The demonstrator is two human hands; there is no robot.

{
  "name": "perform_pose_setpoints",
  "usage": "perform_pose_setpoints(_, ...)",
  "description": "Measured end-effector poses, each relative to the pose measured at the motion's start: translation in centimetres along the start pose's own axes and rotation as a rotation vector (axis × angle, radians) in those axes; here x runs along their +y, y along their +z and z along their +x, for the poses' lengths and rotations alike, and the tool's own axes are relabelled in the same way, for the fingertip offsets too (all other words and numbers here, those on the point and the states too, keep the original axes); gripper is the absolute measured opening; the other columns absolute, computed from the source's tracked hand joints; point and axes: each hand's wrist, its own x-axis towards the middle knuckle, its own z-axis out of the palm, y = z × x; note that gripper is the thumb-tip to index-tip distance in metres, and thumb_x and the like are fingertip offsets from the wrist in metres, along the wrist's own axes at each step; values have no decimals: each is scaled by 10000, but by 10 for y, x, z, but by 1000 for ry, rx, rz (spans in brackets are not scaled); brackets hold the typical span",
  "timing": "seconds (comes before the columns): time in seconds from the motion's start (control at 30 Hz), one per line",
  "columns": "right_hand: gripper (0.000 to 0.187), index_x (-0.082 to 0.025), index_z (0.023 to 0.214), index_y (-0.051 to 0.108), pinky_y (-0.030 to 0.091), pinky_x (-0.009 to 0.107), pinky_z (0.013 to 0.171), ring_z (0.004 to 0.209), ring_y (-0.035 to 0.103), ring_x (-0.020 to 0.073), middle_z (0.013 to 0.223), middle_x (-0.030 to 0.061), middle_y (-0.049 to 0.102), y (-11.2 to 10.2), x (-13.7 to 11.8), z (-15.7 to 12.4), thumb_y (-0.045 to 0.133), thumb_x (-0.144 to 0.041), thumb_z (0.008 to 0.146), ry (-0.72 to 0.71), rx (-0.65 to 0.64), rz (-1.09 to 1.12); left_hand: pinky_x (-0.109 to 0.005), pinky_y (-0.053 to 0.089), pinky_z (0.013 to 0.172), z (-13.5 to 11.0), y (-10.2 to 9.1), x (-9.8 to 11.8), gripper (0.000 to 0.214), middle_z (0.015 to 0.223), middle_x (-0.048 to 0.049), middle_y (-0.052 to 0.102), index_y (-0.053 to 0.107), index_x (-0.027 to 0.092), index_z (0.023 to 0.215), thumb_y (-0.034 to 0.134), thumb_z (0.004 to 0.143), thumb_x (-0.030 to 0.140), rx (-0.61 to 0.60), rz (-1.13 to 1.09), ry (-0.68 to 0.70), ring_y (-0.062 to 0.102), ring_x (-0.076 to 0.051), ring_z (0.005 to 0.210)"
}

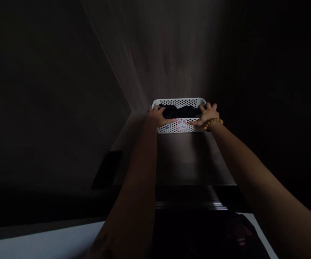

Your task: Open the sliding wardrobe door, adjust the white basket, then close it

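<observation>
A white perforated plastic basket (168,130) sits on the wood-grain surface inside a dark cabinet-like space. Dark cloth (184,111) fills much of it, and a pink-and-white flower sticker (181,124) decorates its front wall. My left hand (156,116) grips the left end, thumb along the front rim and fingers over the side. At the right end, my right hand (208,113) holds the basket likewise, its thumb on the front wall near the sticker and its fingers partly spread. A beaded bracelet (213,123) circles my right wrist.
Dark panels stand to the left (50,90) and right. On the left lies a flat black object (107,169), too dark to name. A metal rail (190,205) crosses in front, with a pale floor (44,239) and dark clothing (198,237) below.
</observation>
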Motion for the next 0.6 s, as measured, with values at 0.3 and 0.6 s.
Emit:
perform_pose_setpoints(0.3,1101,-247,1543,542,511,592,1072,1465,317,527,1554,175,433,16,1,35,695,-940,700,10,32,-1,-527,301,1294,36,6,-8,1079,1581,-139,553,617,209,1527,667,726,930,18,-14,-25,417,-426,1505)
perform_pose_setpoints(0.6,1143,-233,1529,549,493,616,1101,1477,313,521,1568,190,436,13,-2,35,665,-981,673,24,32,21,-689,98,1325,8,-9,15,872,1660,-183,480,578,188,1534,630,896,780,178,59,-41,339,-459,1572)
